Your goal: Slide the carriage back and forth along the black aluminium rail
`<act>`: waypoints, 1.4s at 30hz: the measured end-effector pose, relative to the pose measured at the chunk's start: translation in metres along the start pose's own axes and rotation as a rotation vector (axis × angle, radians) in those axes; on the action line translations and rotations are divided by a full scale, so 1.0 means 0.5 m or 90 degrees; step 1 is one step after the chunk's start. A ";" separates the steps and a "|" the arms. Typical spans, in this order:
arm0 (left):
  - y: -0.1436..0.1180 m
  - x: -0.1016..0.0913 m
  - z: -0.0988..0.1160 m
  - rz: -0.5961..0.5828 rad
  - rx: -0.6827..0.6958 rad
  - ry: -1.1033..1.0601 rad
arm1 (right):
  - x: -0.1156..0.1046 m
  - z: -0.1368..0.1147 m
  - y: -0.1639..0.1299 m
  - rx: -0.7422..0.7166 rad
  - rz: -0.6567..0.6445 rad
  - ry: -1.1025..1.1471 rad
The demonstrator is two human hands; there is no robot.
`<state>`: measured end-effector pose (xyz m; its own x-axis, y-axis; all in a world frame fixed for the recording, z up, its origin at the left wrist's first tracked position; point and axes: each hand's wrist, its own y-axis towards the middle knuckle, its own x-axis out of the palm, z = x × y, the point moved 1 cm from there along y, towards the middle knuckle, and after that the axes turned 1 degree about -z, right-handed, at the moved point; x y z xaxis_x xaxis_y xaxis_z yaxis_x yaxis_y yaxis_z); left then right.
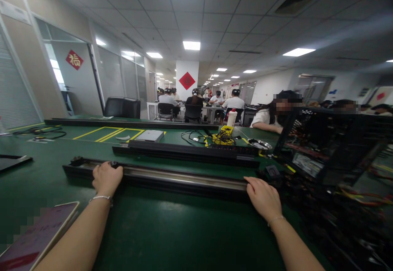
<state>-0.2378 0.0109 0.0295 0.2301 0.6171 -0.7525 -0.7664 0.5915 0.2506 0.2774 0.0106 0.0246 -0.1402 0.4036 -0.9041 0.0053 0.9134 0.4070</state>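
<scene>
Both hands rest on the long metal rail [184, 177] lying across the green tabletop [172, 230] near its front edge: left hand [107, 177] curled over one end, right hand [263, 197] flat on the other. It looks like the positioning step; next needs an even, two-ended lift or slide.

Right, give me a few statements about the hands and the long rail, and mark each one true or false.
1. Both hands rest on the long black metal rail. True.
2. The left hand holds the phone with the pink screen. False: the phone lies on the green table mat, untouched.
3. The right hand is near the rail's right end. True.
4. A white bottle with a red cap stands between the hands. False: it stands far back on the table.
</scene>
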 end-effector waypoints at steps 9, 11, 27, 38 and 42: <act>0.002 0.000 -0.002 -0.010 -0.005 0.010 | -0.001 -0.001 -0.002 -0.006 0.009 0.008; 0.003 0.002 -0.004 -0.012 -0.001 0.010 | -0.003 -0.003 -0.003 -0.006 0.014 0.013; 0.007 0.007 -0.006 -0.049 0.019 0.038 | 0.001 -0.002 -0.002 -0.009 0.034 0.017; 0.015 0.018 -0.019 -0.049 0.057 0.037 | -0.002 -0.005 -0.003 -0.004 0.031 0.025; 0.015 0.024 -0.023 -0.038 0.070 0.023 | -0.002 -0.005 -0.002 -0.009 0.032 0.023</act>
<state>-0.2474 0.0168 0.0155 0.2496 0.5612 -0.7892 -0.6814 0.6809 0.2686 0.2751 0.0089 0.0256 -0.1765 0.4460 -0.8775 -0.0008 0.8914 0.4532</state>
